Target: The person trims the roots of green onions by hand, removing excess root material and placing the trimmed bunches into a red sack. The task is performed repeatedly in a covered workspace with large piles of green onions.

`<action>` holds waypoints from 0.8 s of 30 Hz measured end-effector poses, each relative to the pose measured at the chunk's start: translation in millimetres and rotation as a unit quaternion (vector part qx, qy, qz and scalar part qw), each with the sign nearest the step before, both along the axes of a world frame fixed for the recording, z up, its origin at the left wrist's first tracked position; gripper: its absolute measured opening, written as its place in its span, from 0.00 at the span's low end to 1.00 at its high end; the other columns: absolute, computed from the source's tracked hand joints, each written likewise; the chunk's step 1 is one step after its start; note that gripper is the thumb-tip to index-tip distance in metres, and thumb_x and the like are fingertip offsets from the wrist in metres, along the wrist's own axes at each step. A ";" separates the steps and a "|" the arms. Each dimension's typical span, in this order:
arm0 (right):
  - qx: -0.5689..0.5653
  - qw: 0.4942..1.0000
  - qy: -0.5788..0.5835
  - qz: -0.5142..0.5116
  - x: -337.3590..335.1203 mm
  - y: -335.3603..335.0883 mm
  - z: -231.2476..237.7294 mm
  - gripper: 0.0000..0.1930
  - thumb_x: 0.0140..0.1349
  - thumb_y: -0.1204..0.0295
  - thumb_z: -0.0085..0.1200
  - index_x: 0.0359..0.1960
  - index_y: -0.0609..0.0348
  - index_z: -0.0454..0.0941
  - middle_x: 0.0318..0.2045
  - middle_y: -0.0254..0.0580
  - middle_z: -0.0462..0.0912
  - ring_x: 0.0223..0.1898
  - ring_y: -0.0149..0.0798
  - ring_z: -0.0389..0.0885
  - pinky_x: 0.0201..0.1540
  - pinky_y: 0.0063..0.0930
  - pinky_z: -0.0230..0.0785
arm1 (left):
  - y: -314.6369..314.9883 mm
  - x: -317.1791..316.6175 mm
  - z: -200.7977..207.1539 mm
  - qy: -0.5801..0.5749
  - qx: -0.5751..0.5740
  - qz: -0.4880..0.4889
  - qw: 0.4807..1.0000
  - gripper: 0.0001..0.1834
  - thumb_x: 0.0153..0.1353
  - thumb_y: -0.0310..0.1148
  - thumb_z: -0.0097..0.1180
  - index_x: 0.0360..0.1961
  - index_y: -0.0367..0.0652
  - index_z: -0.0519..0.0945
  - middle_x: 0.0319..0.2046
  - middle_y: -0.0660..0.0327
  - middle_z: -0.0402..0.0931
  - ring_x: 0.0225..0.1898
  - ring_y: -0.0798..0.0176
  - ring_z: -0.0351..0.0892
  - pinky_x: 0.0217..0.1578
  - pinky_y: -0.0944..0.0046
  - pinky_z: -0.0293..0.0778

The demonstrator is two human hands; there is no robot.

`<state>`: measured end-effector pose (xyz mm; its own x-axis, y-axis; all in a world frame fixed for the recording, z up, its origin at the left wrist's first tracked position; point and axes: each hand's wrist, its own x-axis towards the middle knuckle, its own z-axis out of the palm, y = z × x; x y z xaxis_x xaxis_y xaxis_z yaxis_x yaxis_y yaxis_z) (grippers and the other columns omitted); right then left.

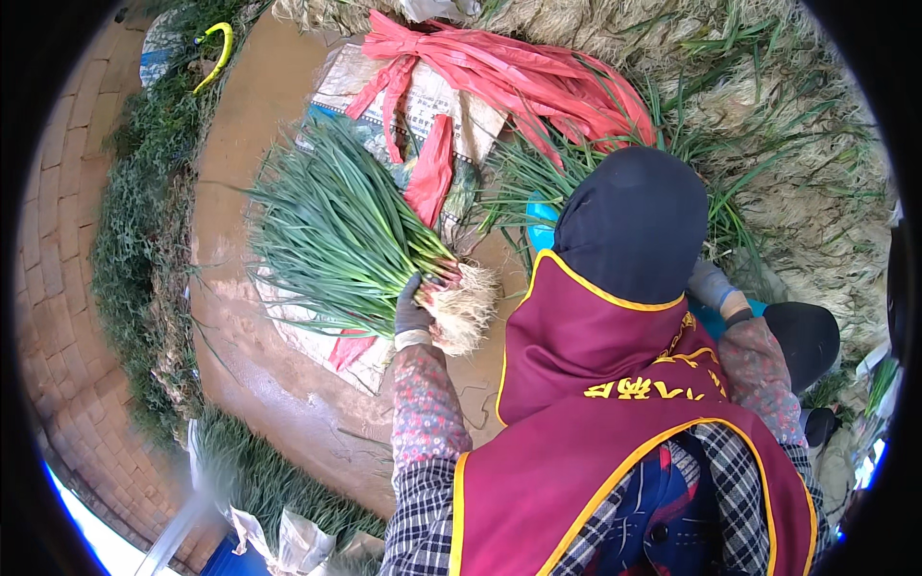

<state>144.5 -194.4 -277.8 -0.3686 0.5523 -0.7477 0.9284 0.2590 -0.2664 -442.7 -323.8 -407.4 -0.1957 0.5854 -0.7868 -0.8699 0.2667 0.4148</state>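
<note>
My left hand (pixel 413 312), in a dark grey glove, is closed around the lower stems of a big bunch of spring onions (pixel 336 226). The long green leaves fan out to the far left, while the reddish stem ends and pale, hairy roots (pixel 463 307) lie just right of the hand. Under the bunch is a flattened printed sack (pixel 447 110) with a red plastic strip (pixel 430 173) across it. My right hand (pixel 711 285), in a grey glove, is low beside my dark-clad knee (pixel 629 221); its fingers are mostly hidden there.
Red plastic strips (pixel 509 77) lie bundled at the far side. Loose spring onions (pixel 538 178) and a heap with matted pale roots (pixel 797 182) are to the right. A curved yellow object (pixel 221 58) rests on greenery at far left. Blue plastic (pixel 541 221) shows beside my knee.
</note>
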 end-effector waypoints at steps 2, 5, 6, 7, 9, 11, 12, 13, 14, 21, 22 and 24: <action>-0.021 0.996 -0.051 -0.074 -29.8 6.5 32.7 0.21 0.64 0.56 0.44 0.52 0.57 0.72 0.48 0.51 0.78 0.49 0.54 0.75 0.52 0.42 0.67 | 11.1 16.9 -21.5 -0.076 -0.038 0.040 0.996 0.14 0.60 0.28 0.57 0.46 0.34 0.76 0.34 0.57 0.79 0.34 0.61 0.79 0.39 0.64 0.76; -0.035 0.993 -0.069 -0.092 -39.1 4.9 44.6 0.22 0.64 0.55 0.44 0.52 0.58 0.72 0.49 0.52 0.77 0.50 0.54 0.75 0.52 0.41 0.67 | 19.5 19.7 -28.8 -0.109 -0.047 0.041 0.992 0.12 0.57 0.26 0.60 0.41 0.34 0.76 0.29 0.58 0.78 0.27 0.63 0.78 0.30 0.66 0.76; -0.042 0.993 -0.071 -0.084 -35.9 3.7 46.0 0.22 0.64 0.55 0.44 0.52 0.58 0.72 0.49 0.52 0.77 0.50 0.54 0.75 0.52 0.41 0.67 | 21.6 28.8 -29.5 -0.064 -0.067 0.050 0.994 0.13 0.56 0.27 0.60 0.41 0.34 0.76 0.29 0.58 0.78 0.27 0.62 0.78 0.30 0.67 0.76; -0.049 0.994 -0.071 -0.073 -36.3 4.4 48.1 0.22 0.65 0.55 0.44 0.52 0.58 0.72 0.49 0.53 0.77 0.50 0.54 0.75 0.52 0.41 0.67 | 18.4 32.2 -34.0 -0.019 -0.087 0.061 0.994 0.13 0.56 0.27 0.61 0.41 0.34 0.76 0.28 0.57 0.78 0.27 0.62 0.78 0.30 0.67 0.76; -0.055 0.991 -0.066 -0.102 -40.7 5.6 44.7 0.22 0.65 0.55 0.43 0.52 0.59 0.72 0.49 0.53 0.77 0.50 0.54 0.74 0.52 0.41 0.67 | 6.7 24.0 -36.5 0.020 -0.083 0.052 0.995 0.14 0.55 0.27 0.62 0.41 0.33 0.75 0.28 0.57 0.78 0.26 0.60 0.78 0.26 0.65 0.75; -0.047 0.990 -0.056 -0.120 -34.5 2.0 39.4 0.22 0.65 0.55 0.43 0.52 0.59 0.72 0.49 0.53 0.77 0.50 0.54 0.74 0.53 0.41 0.67 | 11.5 26.0 -23.5 0.113 -0.114 0.066 0.985 0.15 0.54 0.27 0.63 0.41 0.34 0.74 0.28 0.57 0.78 0.24 0.60 0.78 0.22 0.64 0.74; -0.036 0.990 -0.047 -0.126 -28.0 -4.8 35.3 0.22 0.65 0.55 0.43 0.51 0.60 0.72 0.48 0.53 0.77 0.50 0.54 0.74 0.52 0.40 0.67 | 25.7 44.6 4.5 0.285 -0.089 0.056 0.953 0.19 0.52 0.28 0.64 0.42 0.33 0.72 0.28 0.57 0.78 0.22 0.61 0.78 0.16 0.63 0.70; -0.030 0.992 -0.035 -0.121 -28.0 -6.4 36.5 0.22 0.65 0.55 0.43 0.51 0.60 0.72 0.48 0.53 0.77 0.50 0.54 0.74 0.52 0.40 0.67 | 20.8 43.1 18.6 0.390 -0.184 -0.067 0.900 0.21 0.52 0.29 0.65 0.44 0.33 0.70 0.25 0.57 0.77 0.19 0.62 0.76 0.14 0.64 0.68; -0.035 0.989 -0.037 -0.135 -27.6 -6.7 37.4 0.23 0.65 0.55 0.43 0.51 0.60 0.72 0.49 0.53 0.77 0.50 0.54 0.74 0.52 0.40 0.67 | 17.6 46.5 19.7 0.411 -0.203 -0.085 0.885 0.20 0.53 0.29 0.65 0.43 0.34 0.71 0.23 0.59 0.76 0.17 0.63 0.75 0.14 0.64 0.67; -0.030 0.993 -0.075 -0.090 -36.5 13.1 47.2 0.24 0.64 0.55 0.44 0.54 0.58 0.71 0.54 0.50 0.73 0.54 0.52 0.72 0.54 0.40 0.66 | -27.6 26.6 -25.7 0.401 -0.265 -0.078 0.873 0.22 0.51 0.40 0.68 0.37 0.34 0.76 0.27 0.57 0.77 0.22 0.64 0.72 0.25 0.65 0.70; -0.003 0.993 -0.076 -0.090 -40.1 16.1 53.6 0.24 0.64 0.55 0.45 0.54 0.58 0.71 0.55 0.49 0.72 0.55 0.52 0.71 0.55 0.39 0.66 | -40.5 21.8 -29.7 0.477 -0.274 -0.026 0.834 0.19 0.51 0.39 0.67 0.36 0.34 0.77 0.26 0.57 0.77 0.24 0.63 0.72 0.28 0.64 0.71; 0.071 0.989 -0.089 -0.100 -40.3 20.9 71.0 0.22 0.63 0.57 0.46 0.55 0.56 0.71 0.60 0.43 0.67 0.58 0.50 0.69 0.56 0.38 0.65 | -46.3 28.2 -7.6 0.574 -0.292 0.030 0.765 0.15 0.52 0.36 0.64 0.34 0.35 0.78 0.27 0.58 0.77 0.28 0.62 0.72 0.34 0.63 0.71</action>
<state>104.2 -173.5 -206.8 -0.1118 0.7044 -0.7009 0.9936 0.0890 -0.0691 -414.5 -370.0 -415.0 -0.9660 0.1630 -0.2006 -0.0404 0.6714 0.7400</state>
